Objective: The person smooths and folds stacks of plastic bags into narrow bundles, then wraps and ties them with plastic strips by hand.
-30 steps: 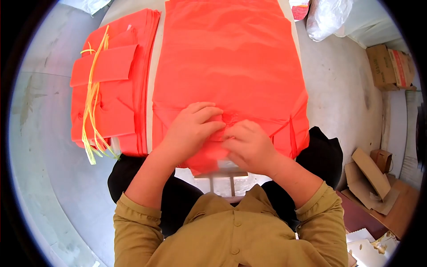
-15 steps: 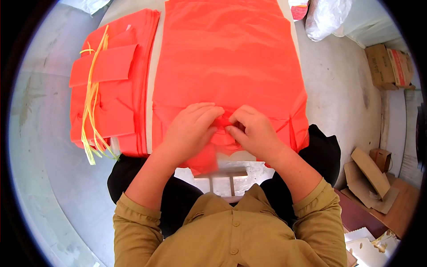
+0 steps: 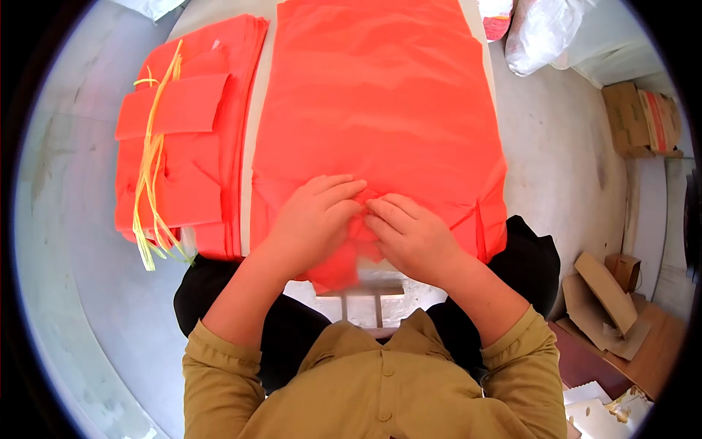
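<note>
A large red plastic sheet or bag lies in layers on the table. At its near edge my left hand has its fingers pressed together on a gathered part of the red plastic. My right hand is closed on the same gathered plastic, its fingertips close to those of my left hand. A loose red flap hangs below my left hand, blurred. To the left lies a folded red stack with yellow strings across it.
The pale table edge shows between the two red piles. White plastic bags are at the upper right. Cardboard boxes stand on the right, with an open carton lower down. My knees are below the table edge.
My right hand moved away from the gathered plastic's upper part, slightly down toward me, and its fingers came closer together. My left hand stayed nearly in place. The camera view shifted slightly.
</note>
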A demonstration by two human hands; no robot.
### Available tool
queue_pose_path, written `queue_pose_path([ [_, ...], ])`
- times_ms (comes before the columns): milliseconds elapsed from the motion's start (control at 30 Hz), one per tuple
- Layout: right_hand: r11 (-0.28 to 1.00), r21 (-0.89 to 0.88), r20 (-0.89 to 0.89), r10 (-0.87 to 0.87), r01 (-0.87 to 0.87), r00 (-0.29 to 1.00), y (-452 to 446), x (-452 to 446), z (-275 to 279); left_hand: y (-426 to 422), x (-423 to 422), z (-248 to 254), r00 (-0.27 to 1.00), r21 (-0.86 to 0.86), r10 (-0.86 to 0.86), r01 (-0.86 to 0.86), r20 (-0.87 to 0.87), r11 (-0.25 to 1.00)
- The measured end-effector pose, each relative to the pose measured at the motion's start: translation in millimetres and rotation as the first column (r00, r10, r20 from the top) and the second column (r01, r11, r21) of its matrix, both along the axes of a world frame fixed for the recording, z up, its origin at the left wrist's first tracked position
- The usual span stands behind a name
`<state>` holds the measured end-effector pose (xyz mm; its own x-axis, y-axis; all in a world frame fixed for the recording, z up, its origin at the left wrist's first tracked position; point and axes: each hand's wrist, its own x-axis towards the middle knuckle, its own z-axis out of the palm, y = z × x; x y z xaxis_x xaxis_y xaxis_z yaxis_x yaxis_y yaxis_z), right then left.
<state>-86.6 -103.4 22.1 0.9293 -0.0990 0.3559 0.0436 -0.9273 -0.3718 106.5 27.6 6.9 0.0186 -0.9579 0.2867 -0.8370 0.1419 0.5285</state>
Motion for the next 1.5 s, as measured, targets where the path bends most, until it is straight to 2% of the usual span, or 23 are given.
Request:
queue_pose_path([
  [67,1.0,0.0,-0.002,0.015,-0.015,1.0,-2,-2,1,4,-2,15,1.0,0.062,-0.011,0.011,-0.008,0.998],
  [167,1.0,-0.006,-0.032,0.007,-0.007,0.999,-2,-5,-8,10,-3,26,0.997,0.162,-0.018,0.007,0.069,0.987],
  [267,1.0,-0.017,-0.042,-0.004,0.004,0.999,-2,-5,-8,11,-2,28,0.992,0.191,-0.038,0.015,0.118,0.982],
  [367,0.999,-0.041,-0.044,0.005,-0.007,0.999,-2,-3,-2,13,-1,17,0.98,0.131,-0.021,-0.005,0.197,0.991],
  [467,1.0,0.016,-0.082,-0.015,0.016,0.996,-1,-5,-2,13,-2,13,0.97,0.09,-0.012,-0.01,0.245,0.996],
  [667,0.991,-0.121,-0.095,-0.063,0.052,0.993,2,-8,-2,15,-4,14,0.961,0.057,0.006,-0.023,0.277,0.998],
  [867,0.997,-0.027,-0.169,-0.08,0.076,0.982,-3,-10,5,19,7,21,0.962,0.097,0.049,-0.078,0.269,0.992],
  [967,0.995,0.058,-0.266,-0.068,0.086,0.962,-14,-12,18,23,19,24,0.962,0.094,0.117,-0.144,0.246,0.985],
  [1067,0.942,0.301,-0.358,-0.037,0.152,0.933,-27,-13,40,25,28,39,0.98,0.041,0.139,-0.147,0.144,0.988],
  [1167,0.885,0.415,-0.571,0.075,0.209,0.818,-47,-12,77,39,32,34,0.971,0.17,0.232,-0.22,-0.059,0.961],
  [1267,0.896,0.418,-0.557,0.122,0.15,0.821,-69,-19,66,43,27,37,0.931,0.257,0.299,-0.243,-0.208,0.935],
  [1367,0.907,0.313,-0.643,-0.015,0.281,0.766,-79,-7,57,35,23,43,0.846,0.398,0.436,-0.302,-0.307,0.866],
  [1500,0.796,0.434,-0.533,-0.151,0.422,0.833,-87,-2,40,30,26,31,0.785,0.44,0.55,-0.403,-0.284,0.802],
])
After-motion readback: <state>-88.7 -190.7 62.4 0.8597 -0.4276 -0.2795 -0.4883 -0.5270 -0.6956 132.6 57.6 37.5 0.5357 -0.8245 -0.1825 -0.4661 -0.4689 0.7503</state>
